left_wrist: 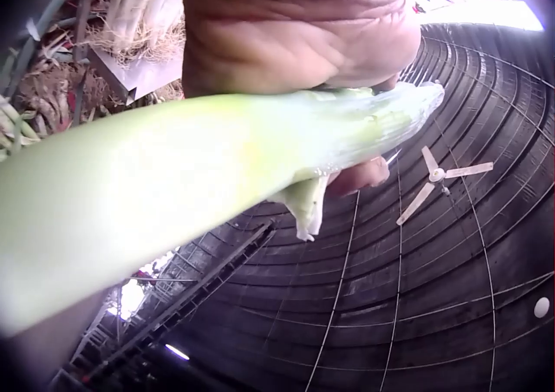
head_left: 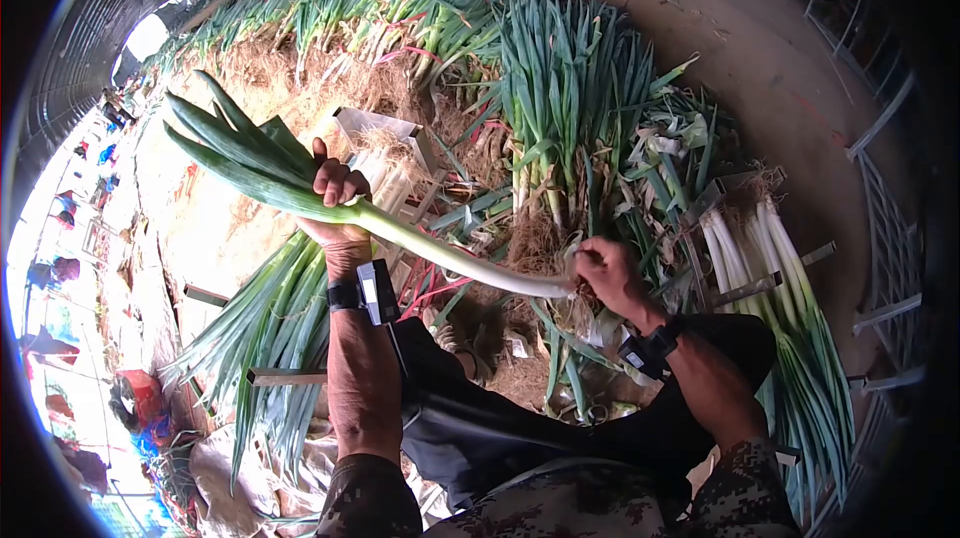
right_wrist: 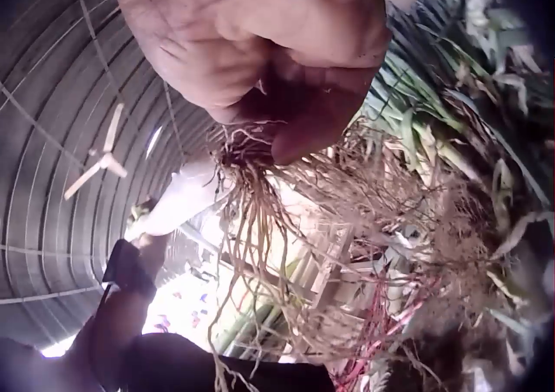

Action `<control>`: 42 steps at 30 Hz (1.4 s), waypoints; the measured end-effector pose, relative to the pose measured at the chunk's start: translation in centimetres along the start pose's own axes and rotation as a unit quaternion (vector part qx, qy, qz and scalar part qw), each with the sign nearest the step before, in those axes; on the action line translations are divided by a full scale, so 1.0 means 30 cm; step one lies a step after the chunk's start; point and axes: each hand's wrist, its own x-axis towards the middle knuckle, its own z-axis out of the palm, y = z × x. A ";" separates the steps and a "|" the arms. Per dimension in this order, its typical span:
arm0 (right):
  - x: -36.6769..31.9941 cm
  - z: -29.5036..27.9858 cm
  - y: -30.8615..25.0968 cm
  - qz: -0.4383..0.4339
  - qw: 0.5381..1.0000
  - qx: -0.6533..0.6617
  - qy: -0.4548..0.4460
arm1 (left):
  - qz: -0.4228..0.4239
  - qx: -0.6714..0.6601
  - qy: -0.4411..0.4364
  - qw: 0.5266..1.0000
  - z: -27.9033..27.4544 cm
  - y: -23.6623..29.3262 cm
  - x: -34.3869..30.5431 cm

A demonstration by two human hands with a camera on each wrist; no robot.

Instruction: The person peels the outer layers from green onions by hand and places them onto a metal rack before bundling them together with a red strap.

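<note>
A long green onion (head_left: 450,256) with a white stalk and broad green leaves stretches between my two hands. My left hand (head_left: 338,200) grips it where the leaves begin, and the leaves fan out beyond the fist to the upper left. In the left wrist view a torn bit of pale skin (left_wrist: 307,208) hangs from the stalk below the palm. At the root end, my right hand (head_left: 610,276) has its thumb and fingers curled in on the stringy brown roots (right_wrist: 253,192). Several fingertips of that hand are hidden behind the roots and thumb.
A tall bundle of green onions (head_left: 560,88) stands ahead, with more bundles (head_left: 400,13) behind it. Cleaned onions (head_left: 790,258) lie in a metal frame (head_left: 748,290) at right. Other onions (head_left: 270,318) lie across a metal bar (head_left: 285,377) at left. Leaf scraps (head_left: 570,378) litter the ground.
</note>
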 end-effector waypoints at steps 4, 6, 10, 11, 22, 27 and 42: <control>0.048 -0.060 0.165 0.141 0.963 0.204 0.109 | -0.038 -0.083 -0.047 0.995 0.023 -0.006 0.002; 0.046 -0.111 0.173 0.150 0.983 0.087 0.065 | -0.040 -0.058 -0.068 0.995 0.051 -0.010 -0.001; 0.035 -0.068 0.178 0.005 1.000 -0.001 -0.002 | 0.001 0.044 -0.029 0.999 0.027 -0.045 0.001; 0.039 -0.053 0.144 0.013 1.000 -0.004 -0.021 | -0.005 0.060 -0.022 0.998 0.022 -0.053 0.002; 0.061 0.144 -0.162 -0.069 0.975 0.169 -0.129 | 0.010 0.087 0.209 0.974 0.137 -0.248 0.000; 0.143 0.226 -0.330 -0.128 0.966 0.215 -0.072 | -0.047 0.086 0.174 0.980 0.165 -0.337 -0.023; 0.231 0.135 -0.357 -0.020 0.957 0.279 0.072 | -0.119 0.023 0.028 0.992 0.143 -0.452 -0.036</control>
